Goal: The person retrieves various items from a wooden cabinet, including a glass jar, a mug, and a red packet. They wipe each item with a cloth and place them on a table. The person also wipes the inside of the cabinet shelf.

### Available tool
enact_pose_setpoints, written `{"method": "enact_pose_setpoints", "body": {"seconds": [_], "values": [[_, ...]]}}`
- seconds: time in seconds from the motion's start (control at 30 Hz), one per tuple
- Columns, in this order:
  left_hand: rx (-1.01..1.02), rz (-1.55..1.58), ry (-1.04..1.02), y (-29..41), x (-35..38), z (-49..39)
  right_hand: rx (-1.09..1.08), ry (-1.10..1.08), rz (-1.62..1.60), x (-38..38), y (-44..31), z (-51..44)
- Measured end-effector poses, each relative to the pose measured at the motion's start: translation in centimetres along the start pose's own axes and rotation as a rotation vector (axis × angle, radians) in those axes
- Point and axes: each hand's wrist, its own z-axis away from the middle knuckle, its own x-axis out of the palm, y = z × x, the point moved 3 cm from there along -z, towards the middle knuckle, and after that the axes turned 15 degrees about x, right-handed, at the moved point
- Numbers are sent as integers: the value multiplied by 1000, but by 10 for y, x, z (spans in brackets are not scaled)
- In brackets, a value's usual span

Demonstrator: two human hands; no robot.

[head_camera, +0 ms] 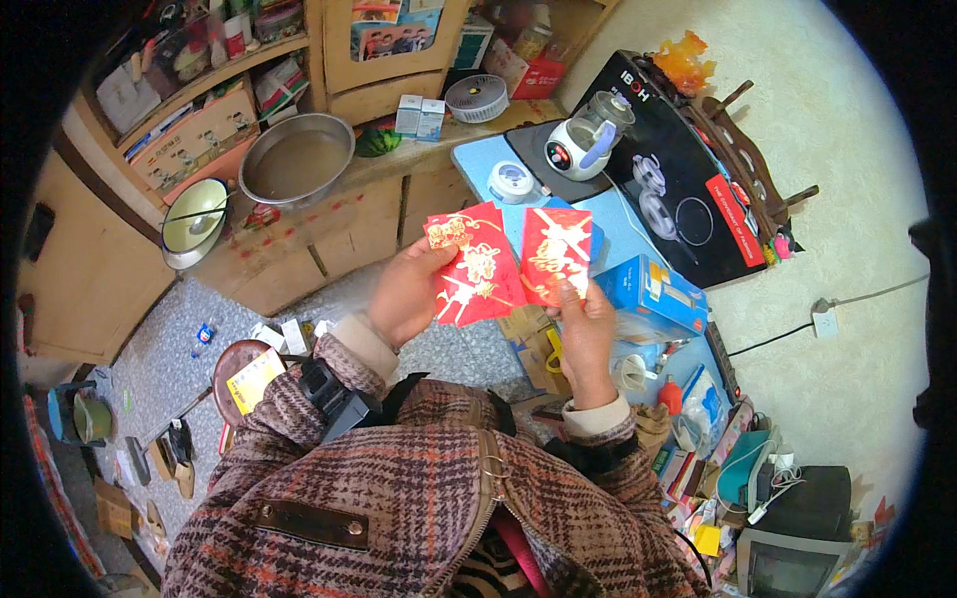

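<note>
Several red envelopes with gold print (478,273) are fanned a little in my left hand (410,288), its thumb lying over their left edge. My right hand (587,340) grips another red envelope (557,247) by its lower edge, thumb on the printed face. Both hands are raised in front of my chest, and the two lots of red paper almost meet at the middle. How many envelopes lie behind the front ones I cannot tell. Beyond the right-hand envelope is a light blue tabletop (478,155).
On the blue table stand a glass electric kettle (591,138), a round white device (512,182) and a blue box (654,295). A wooden cabinet (359,224) bears a metal basin (299,161) and an enamel bowl (196,224). A round stool (232,366) is at left.
</note>
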Motion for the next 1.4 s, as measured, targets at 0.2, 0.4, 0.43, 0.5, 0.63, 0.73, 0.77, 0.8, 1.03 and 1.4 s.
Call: {"method": "enact_pose_setpoints", "body": {"seconds": [0.2,0.4,0.43,0.5,0.63,0.73,0.77,0.8,1.03,1.4], "values": [[-49,60,-45,-3,3,-1,66,-266,-50,20,13,7],[7,-133,46,-19,11,1,163,-375,-57,27,22,12],[45,-145,57,-21,12,1,157,-386,-46,28,23,13],[124,-153,47,-27,16,2,148,-401,-127,28,24,16],[102,-237,62,-44,22,4,100,-411,-37,23,26,21],[-60,-184,-40,-45,24,1,32,-331,34,5,24,20],[-104,-201,-42,-42,22,1,27,-403,55,-3,23,20],[-199,-167,-96,-37,21,-2,61,-465,99,-15,22,21],[-636,-565,-778,-78,30,-7,-77,-843,570,-65,31,19],[-702,-966,-767,-166,-1,-13,-121,176,167,-247,106,21]]}}
